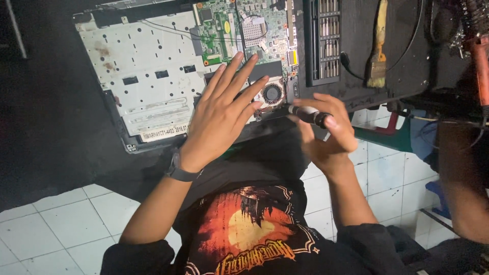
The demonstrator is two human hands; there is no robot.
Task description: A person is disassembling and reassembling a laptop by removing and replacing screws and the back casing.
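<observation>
Right fingers: my right hand [326, 135] has its fingers curled shut round a black screwdriver [308, 114], thumb and fingertips pinching the shaft, which lies almost level and points left toward the fan.
Left fingers: my left hand [224, 114] is fully open, fingers spread and straight, holding nothing; it hovers flat over the opened laptop, whether it touches I cannot tell.
Wrist: a dark watch [181, 172] sits on my left wrist.
Screwdriver: at the near edge of the tabletop [61, 102], just right of the fan, tip close to my left fingertips.
Fan: a small round fan [272, 94] in a copper-coloured frame, between my two hands, at the laptop's near right corner.
Laptop: the laptop [147, 76] lies opened, pale perforated metal plate on the left, green board [244, 30] toward the far edge.
Bit set: a black case of bits [326, 40] stands just right of the board.
Brush: a worn brush [378, 48] lies further right, near the far right corner.
Floor: white tiles [56, 224] below the near edge.
</observation>
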